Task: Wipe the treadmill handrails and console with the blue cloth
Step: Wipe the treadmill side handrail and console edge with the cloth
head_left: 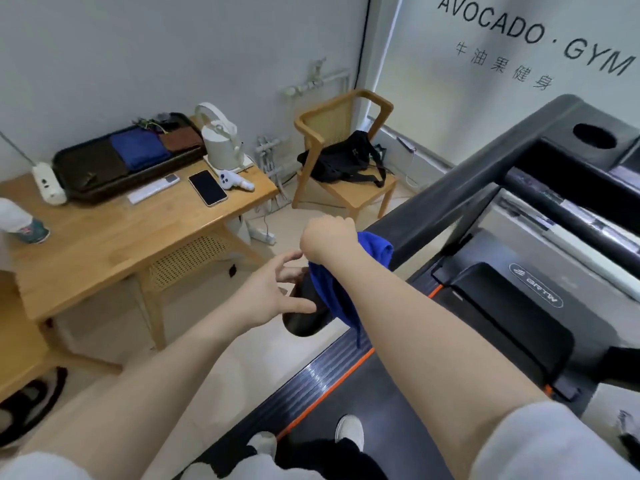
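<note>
The right hand (327,237) clenches the bright blue terry cloth (337,292) over the left-side black padded handrail (433,220), cloth draped toward six o'clock. The left hand (268,296), fingers spread and holding nothing, hovers at the rail's rounded end (301,323). The loose tail could slide off the rail, leaving stretches unwiped; the grey console (588,140) at two o'clock looks untouched.

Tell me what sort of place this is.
Most likely a small gym: the wall lettering reads AVOCADO GYM, and a treadmill fills the right side, its handrail being wiped with a blue cloth.
</note>
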Demonstrator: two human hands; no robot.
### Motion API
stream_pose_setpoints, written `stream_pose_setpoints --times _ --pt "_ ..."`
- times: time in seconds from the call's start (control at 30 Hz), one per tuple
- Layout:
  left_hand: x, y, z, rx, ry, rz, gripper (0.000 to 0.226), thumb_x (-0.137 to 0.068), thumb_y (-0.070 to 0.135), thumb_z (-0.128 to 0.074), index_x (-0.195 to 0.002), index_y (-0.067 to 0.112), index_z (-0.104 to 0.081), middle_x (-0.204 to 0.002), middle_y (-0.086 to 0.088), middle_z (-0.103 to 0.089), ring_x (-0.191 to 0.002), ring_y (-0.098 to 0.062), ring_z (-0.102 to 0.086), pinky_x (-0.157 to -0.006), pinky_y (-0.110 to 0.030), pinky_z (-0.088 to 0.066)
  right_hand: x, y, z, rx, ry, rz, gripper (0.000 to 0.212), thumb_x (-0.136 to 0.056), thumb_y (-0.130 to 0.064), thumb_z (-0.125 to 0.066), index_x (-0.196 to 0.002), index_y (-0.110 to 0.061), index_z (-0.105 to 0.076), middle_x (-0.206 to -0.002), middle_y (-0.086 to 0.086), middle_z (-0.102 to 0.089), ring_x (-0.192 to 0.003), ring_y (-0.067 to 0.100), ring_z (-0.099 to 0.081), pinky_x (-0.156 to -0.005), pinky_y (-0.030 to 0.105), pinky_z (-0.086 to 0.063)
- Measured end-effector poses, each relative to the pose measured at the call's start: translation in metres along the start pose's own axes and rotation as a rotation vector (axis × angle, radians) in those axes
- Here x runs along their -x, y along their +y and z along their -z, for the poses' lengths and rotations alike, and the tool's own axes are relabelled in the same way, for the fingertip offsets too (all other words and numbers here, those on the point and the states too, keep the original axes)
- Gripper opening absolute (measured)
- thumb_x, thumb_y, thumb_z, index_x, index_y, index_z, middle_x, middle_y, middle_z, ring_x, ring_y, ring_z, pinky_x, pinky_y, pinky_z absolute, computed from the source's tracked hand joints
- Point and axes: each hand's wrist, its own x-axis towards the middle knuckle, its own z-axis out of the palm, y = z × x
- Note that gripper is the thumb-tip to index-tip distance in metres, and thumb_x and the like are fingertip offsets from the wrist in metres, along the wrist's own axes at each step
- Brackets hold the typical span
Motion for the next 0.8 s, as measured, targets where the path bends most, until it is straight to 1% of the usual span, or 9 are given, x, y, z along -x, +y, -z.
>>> stream_pose_setpoints --times 0.1,0.17,0.27,0.37,0.43,0.53,0.63,0.7,0.8 --pt "0.005 0.002 -0.003 -0.005 0.026 -0.011 0.062 -0.064 0.006 -0.082 -0.112 0.028 -0.049 -0.096 0.016 -0.061 -0.098 -0.005 -0.057 -0.092 -0.027 -0.04 0.023 0.001 -0.01 -0.143 0.066 0.172 0.037 -0.096 -0.039 -0.037 -0.088 -0.008 -0.054 -0.075 0.007 -0.054 -0.075 0.024 -0.052 -0.07 0.036 -0.044" --pt "0.008 -0.002 -0.008 0.04 0.09 -0.014 0.056 -0.056 0.011 -0.084 -0.098 0.028 -0.051 -0.091 0.011 -0.061 -0.087 -0.005 -0.057 -0.086 -0.027 -0.043 0.05 0.019 -0.018 -0.314 0.152 0.38 0.047 -0.092 -0.053 -0.037 -0.087 -0.01 -0.053 -0.073 0.004 -0.059 -0.07 0.021 -0.054 -0.068 0.036 -0.046" --pt "0.015 -0.009 -0.018 0.106 0.188 -0.005 0.056 -0.045 0.032 -0.082 -0.094 0.029 -0.054 -0.101 0.0 -0.062 -0.099 -0.013 -0.059 -0.093 -0.029 -0.044 0.062 0.049 -0.024 -0.356 0.192 0.668 0.035 -0.088 -0.048 -0.046 -0.101 -0.016 -0.055 -0.082 -0.002 -0.063 -0.077 0.016 -0.056 -0.074 0.032 -0.043" --pt "0.023 -0.01 -0.026 0.149 0.253 0.023 0.055 -0.045 0.039 -0.077 -0.094 0.024 -0.057 -0.111 -0.008 -0.065 -0.106 -0.017 -0.06 -0.098 -0.03 -0.042 0.039 0.045 -0.024 -0.232 0.182 0.674 0.028 -0.094 -0.038 -0.04 -0.106 -0.017 -0.054 -0.089 0.002 -0.066 -0.082 0.022 -0.06 -0.075 0.038 -0.045" --pt "0.025 -0.01 -0.029 0.151 0.311 0.055 0.055 -0.043 0.041 -0.077 -0.092 0.026 -0.059 -0.109 -0.009 -0.067 -0.102 -0.016 -0.061 -0.098 -0.032 -0.042 0.015 0.026 -0.014 -0.186 -0.029 0.594 0.026 -0.096 -0.031 -0.038 -0.101 -0.012 -0.055 -0.098 0.009 -0.064 -0.085 0.024 -0.057 -0.072 0.034 -0.041" --pt "0.03 -0.008 -0.034 0.123 0.359 0.071 0.048 -0.052 0.035 -0.081 -0.096 0.03 -0.062 -0.109 0.0 -0.069 -0.107 -0.016 -0.062 -0.1 -0.036 -0.045 -0.025 0.003 -0.009 -0.173 -0.406 0.433 0.028 -0.095 -0.012 -0.041 -0.112 0.002 -0.058 -0.1 0.016 -0.055 -0.08 0.023 -0.047 -0.068 0.029 -0.039" --pt "0.031 -0.005 -0.037 0.078 0.374 0.075 0.037 -0.07 0.014 -0.079 -0.097 0.032 -0.061 -0.099 0.012 -0.068 -0.098 -0.007 -0.063 -0.094 -0.026 -0.047 -0.033 -0.002 -0.008 -0.221 -0.544 0.349 0.024 -0.093 -0.012 -0.038 -0.091 0.0 -0.058 -0.095 0.017 -0.058 -0.067 0.025 -0.051 -0.058 0.031 -0.04" --pt "0.03 -0.001 -0.037 0.046 0.374 0.071 0.033 -0.074 0.008 -0.076 -0.097 0.026 -0.06 -0.081 0.02 -0.065 -0.078 0.0 -0.06 -0.076 -0.011 -0.046 -0.015 0.004 -0.005 -0.226 -0.429 0.386 0.027 -0.094 -0.029 -0.039 -0.092 -0.007 -0.056 -0.09 0.013 -0.059 -0.073 0.025 -0.054 -0.066 0.032 -0.039" --pt "0.027 0.004 -0.032 0.03 0.333 0.074 0.031 -0.073 -0.005 -0.073 -0.091 0.017 -0.059 -0.055 0.018 -0.061 -0.054 0.006 -0.055 -0.057 -0.006 -0.042 0.026 0.025 -0.027 -0.225 0.203 0.492 0.03 -0.089 -0.039 -0.044 -0.095 -0.01 -0.051 -0.085 0.009 -0.064 -0.079 0.029 -0.06 -0.067 0.034 -0.039"
